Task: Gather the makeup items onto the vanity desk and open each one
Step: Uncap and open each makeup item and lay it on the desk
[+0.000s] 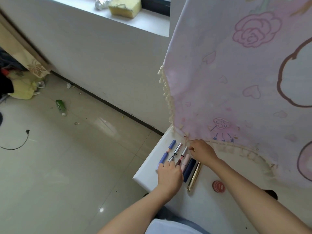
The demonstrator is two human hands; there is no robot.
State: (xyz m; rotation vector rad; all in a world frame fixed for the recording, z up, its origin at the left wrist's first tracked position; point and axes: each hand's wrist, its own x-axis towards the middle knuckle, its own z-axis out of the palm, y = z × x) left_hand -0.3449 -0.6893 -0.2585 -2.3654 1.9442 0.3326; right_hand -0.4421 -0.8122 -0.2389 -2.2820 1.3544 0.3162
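Observation:
Makeup items lie in a row on the white vanity desk. From the left: an uncapped lavender lipstick with its cap above it, an opened silver tube, and a dark red lip gloss tube with its silver wand cap pulled out. Then come a pink tube, a navy tube and a gold tube, all capped. My left hand covers the lower ends of the left items, fingers around the dark red tube. My right hand pinches the top of the silver wand cap.
A round red tin sits closed on the desk to the right. A pink tasselled cloth hangs over the back of the desk. The desk's corner drops to a tiled floor with a green bottle and a black cable.

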